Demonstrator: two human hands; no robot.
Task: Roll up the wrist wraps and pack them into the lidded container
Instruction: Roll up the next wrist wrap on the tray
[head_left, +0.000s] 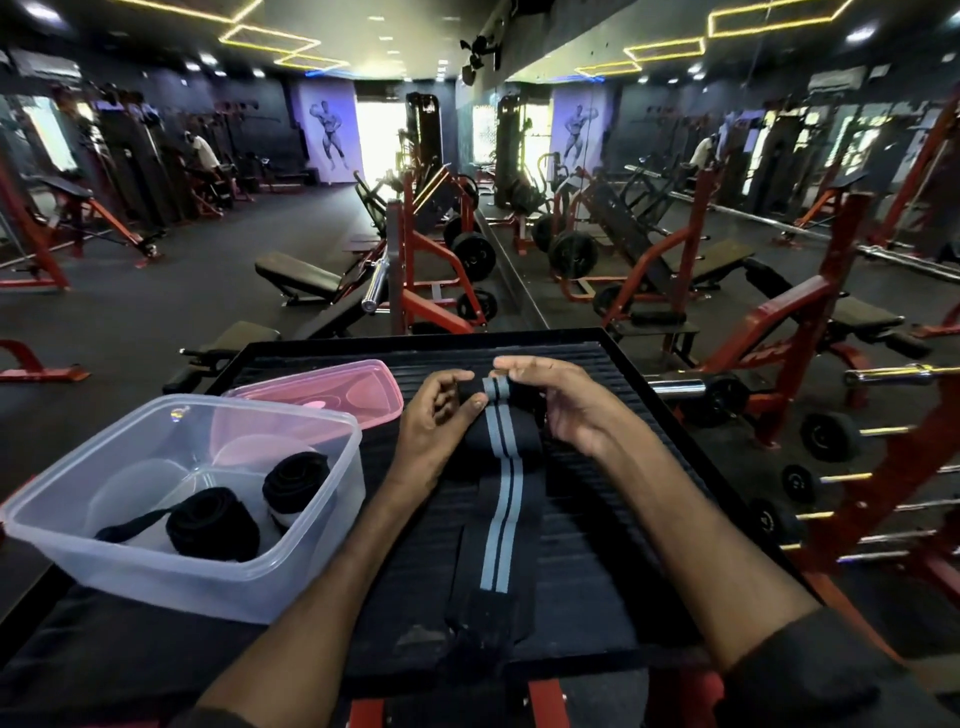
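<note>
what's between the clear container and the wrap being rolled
In the head view, the left hand and its forearm lie between the clear container and the striped wrap, over bare black platform.

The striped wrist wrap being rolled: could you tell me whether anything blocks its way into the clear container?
Nothing visible does. The container stands open left of the striped wrap, its pink lid lying behind it, with room beside two rolled wraps.

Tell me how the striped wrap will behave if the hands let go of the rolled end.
The wrap lies limp along the ribbed platform, so it is probably floppy fabric. The roll at its far end, pinched by the left hand and right hand, may loosen or unroll. It looks light and unlikely to slide.
</note>
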